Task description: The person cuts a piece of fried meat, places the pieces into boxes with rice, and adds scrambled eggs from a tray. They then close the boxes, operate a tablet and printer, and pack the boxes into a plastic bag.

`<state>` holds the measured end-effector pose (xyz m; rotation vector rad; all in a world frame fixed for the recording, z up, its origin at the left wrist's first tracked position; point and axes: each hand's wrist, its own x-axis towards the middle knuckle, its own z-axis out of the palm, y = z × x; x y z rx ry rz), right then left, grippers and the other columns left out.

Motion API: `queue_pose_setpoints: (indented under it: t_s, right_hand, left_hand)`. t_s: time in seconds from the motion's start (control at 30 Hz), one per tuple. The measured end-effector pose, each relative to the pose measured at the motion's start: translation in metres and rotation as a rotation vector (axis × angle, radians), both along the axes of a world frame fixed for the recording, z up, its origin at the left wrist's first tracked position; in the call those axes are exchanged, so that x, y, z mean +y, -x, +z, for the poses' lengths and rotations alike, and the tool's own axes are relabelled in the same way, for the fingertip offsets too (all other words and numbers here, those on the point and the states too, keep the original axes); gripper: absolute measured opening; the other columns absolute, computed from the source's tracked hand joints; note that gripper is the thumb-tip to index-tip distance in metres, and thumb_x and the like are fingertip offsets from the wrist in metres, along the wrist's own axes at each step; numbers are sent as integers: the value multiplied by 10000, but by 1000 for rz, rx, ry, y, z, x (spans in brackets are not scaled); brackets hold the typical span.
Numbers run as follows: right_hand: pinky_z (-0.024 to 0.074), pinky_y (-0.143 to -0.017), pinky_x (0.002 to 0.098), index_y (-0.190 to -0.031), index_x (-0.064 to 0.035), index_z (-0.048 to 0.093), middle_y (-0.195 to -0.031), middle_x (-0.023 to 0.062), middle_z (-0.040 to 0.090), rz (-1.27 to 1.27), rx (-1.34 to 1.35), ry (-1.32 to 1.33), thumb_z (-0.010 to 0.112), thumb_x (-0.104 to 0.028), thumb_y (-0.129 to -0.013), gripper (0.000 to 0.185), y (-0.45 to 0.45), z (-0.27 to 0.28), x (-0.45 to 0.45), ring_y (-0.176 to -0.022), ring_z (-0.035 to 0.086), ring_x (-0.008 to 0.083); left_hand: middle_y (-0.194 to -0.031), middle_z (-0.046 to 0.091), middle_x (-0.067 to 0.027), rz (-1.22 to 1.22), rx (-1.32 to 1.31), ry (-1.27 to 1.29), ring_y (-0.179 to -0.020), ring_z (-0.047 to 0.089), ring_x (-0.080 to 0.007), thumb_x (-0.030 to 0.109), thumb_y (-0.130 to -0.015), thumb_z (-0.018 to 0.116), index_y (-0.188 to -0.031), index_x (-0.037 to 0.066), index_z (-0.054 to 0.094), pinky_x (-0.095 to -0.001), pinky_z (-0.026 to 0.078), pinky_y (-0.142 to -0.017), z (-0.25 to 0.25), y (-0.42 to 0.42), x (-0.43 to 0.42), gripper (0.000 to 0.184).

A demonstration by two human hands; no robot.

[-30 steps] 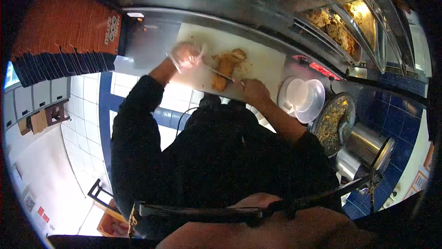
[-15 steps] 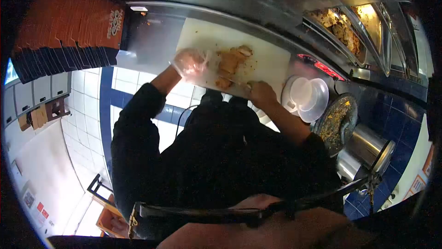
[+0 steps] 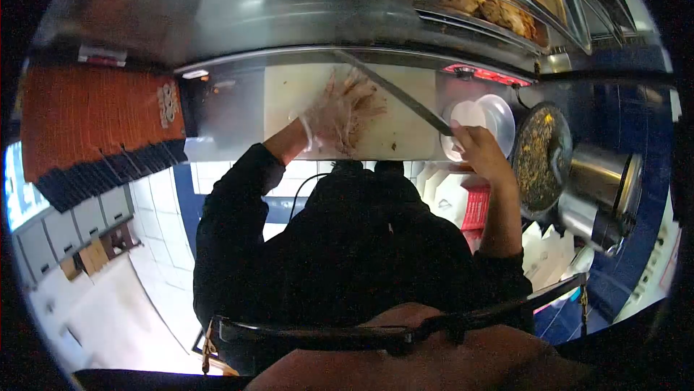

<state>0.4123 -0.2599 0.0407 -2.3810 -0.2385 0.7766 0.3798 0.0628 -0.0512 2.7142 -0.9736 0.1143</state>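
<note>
My left hand (image 3: 329,116), in a clear plastic glove, is over the left part of a white cutting board (image 3: 412,102). Its fingers look spread, though motion blurs them. Beneath and beside the fingers lies browned sliced meat (image 3: 370,105), mostly covered by the hand and smeared. In my bare right hand (image 3: 477,151) is the handle of a long knife (image 3: 408,100). The blade slants to the upper left across the board, its tip near the board's far edge and apart from my left hand. Brown crumbs dot the board.
Clear plastic tubs (image 3: 495,120) stand right of the board, beside a large dark round pan (image 3: 542,160) with yellow-brown residue. Stacked orange-brown boxes (image 3: 101,123) are at left. A metal ledge runs behind the board; trays of browned food (image 3: 491,8) sit upper right.
My right hand and the knife have moved right and away from the meat, and the blade now slants over the board. My left hand has shifted right onto the meat. The view has turned.
</note>
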Motion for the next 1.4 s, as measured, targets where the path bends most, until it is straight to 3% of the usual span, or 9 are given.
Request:
queue_pose_setpoints:
  t_s: [0.27, 0.57, 0.67, 0.87, 0.93, 1.0, 1.07, 1.3, 1.4]
  right_hand:
    - [260, -438, 237, -619, -89, 479, -541, -54, 366, -611, 160, -263, 449, -496, -934, 516, 95, 34, -69, -482, 333, 51]
    - [302, -463, 279, -603, -55, 477, -525, -37, 389, -1041, -88, -295, 416, -484, -954, 558, 211, 40, -139, -505, 343, 77]
    - [312, -468, 281, -629, -12, 520, -523, -16, 409, -1147, -174, -250, 407, -498, -952, 594, 258, 47, -164, -508, 358, 89]
    - [288, -411, 233, -638, -43, 509, -504, -12, 417, -1459, -243, -410, 357, -425, -985, 537, 362, 62, -223, -441, 367, 75]
    - [284, -402, 238, -628, -57, 486, -482, -18, 395, -1496, -307, -420, 347, -424, -987, 532, 405, 64, -250, -420, 356, 71]
    - [285, -402, 237, -631, -57, 485, -485, -17, 402, -1601, -328, -433, 334, -405, -993, 524, 447, 63, -277, -419, 358, 72]
    - [271, -413, 234, -639, -57, 471, -518, -30, 393, -1704, -389, -510, 358, -396, -991, 502, 482, 65, -303, -445, 345, 65]
    - [236, -397, 222, -712, -43, 470, -538, -38, 382, -1907, -497, -581, 323, -418, -996, 493, 583, 32, -374, -450, 313, 48]
    - [238, -392, 221, -764, -13, 509, -542, -32, 387, -1959, -520, -672, 325, -408, -997, 494, 603, 16, -383, -451, 315, 47]
  left_hand:
    - [-1338, 410, -169, 91, 392, 343, -1220, 365, -397, 574, -541, 733, -1225, 138, 539, -510, 281, -1045, -83, 11, 1, 834]
    - [-1109, 575, -108, -220, -174, 47, -1067, 537, -255, 348, -822, 622, -1145, 39, 528, -441, 475, -850, -91, -3, -4, 457]
    - [-1070, 605, -154, 663, 727, 1706, -924, 589, -251, 396, -830, 570, -1112, 19, 581, -358, 510, -782, -92, -20, -44, 471]
    - [-995, 641, -138, -23, 1563, 1794, -857, 640, -240, 424, -849, 529, -1115, 20, 561, -382, 542, -752, 16, -30, -272, 485]
    - [-1024, 633, -146, 114, 1618, 1672, -948, 615, -284, 451, -834, 528, -1102, 25, 570, -417, 533, -755, 63, 7, -374, 505]
    - [-1051, 627, -158, -170, 2338, 1458, -1006, 588, -328, 450, -836, 520, -1113, 43, 571, -450, 527, -769, 95, 28, -477, 495]
    - [-1085, 616, -171, -581, 2409, 1128, -1014, 585, -343, 443, -839, 519, -1120, 44, 561, -471, 519, -819, 135, 63, -575, 490]
    - [-1016, 644, -151, -1124, 1799, 154, -838, 637, -248, 464, -864, 482, -842, 59, 657, -329, 531, -647, 112, 143, -860, 442]
    - [-681, 634, -58, -1597, 444, -942, -510, 568, -200, 357, -775, 611, -841, 41, 636, -357, 471, -530, 91, 172, -901, 324]
